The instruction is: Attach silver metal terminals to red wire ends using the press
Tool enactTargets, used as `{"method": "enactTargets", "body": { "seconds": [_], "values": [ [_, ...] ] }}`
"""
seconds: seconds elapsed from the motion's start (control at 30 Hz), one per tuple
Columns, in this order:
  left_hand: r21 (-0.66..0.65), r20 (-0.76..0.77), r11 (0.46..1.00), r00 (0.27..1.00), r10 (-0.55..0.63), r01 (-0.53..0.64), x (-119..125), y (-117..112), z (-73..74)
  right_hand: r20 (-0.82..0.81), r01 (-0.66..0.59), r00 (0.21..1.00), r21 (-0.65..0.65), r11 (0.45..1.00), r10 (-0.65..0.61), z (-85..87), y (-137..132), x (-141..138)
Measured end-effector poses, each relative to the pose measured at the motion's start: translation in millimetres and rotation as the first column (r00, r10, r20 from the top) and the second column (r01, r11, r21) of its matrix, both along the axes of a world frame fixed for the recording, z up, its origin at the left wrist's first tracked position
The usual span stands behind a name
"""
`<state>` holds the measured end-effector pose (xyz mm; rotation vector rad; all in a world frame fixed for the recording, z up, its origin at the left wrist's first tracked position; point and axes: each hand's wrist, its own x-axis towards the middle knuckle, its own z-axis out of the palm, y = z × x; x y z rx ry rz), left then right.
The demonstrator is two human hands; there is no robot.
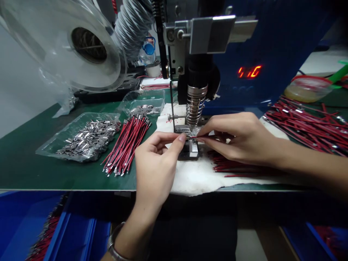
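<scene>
We are pinching a thin red wire [193,137] in our right hand [241,137], left hand [156,159] closed about its tip, risking misalignment if either grip slips.

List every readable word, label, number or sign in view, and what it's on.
Red LED display on the blue machine: roughly "116"; first two characters are broken, last could be "G".
Faint marks below it: too dim to read.
No other legible text.

A green table [19,163] stands before what seems a pale grey wall [16,79].
</scene>
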<state>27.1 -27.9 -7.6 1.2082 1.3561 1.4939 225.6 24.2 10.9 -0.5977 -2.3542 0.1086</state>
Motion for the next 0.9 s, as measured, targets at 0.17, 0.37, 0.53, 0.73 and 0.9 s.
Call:
{"method": "enactTargets", "body": {
  "seconds": [0.17, 0.37, 0.53, 0.73, 0.9],
  "values": [
    [-0.003, 0.005, 1.0, 1.0, 0.009, -0.009, -0.1, -0.4, 0.1, -0.001, -0.004, 1.0, 0.015, 1.0, 0.004, 0.6, 0.5, 1.0],
    [-0.007, -0.024, 1.0, 0.999, 0.021, -0.021, -0.6, -1.5, 0.0, 0.042, -0.007, 0.999, 0.037, 0.999, 0.005, -0.1, 3.4, 3.4],
    [-0.011, -0.027, 1.0, 1.0, 0.011, -0.011, -1.2, -1.9, -0.1, 0.077, -0.04, 0.996, 0.084, 0.996, 0.033, 1.2, 5.3, 5.9],
    [-0.027, -0.065, 1.0, 0.998, 0.01, -0.012, -2.3, -1.5, 0.1, 0.064, -0.049, 0.997, 0.06, 0.997, 0.045, 0.4, 7.0, 6.7],
    [-0.041, -0.065, 0.999, 0.998, 0.017, -0.019, -0.6, -1.8, 2.6, 0.116, -0.066, 0.992, 0.08, 0.995, 0.057, -1.3, 9.4, 7.7]
  ]
}}
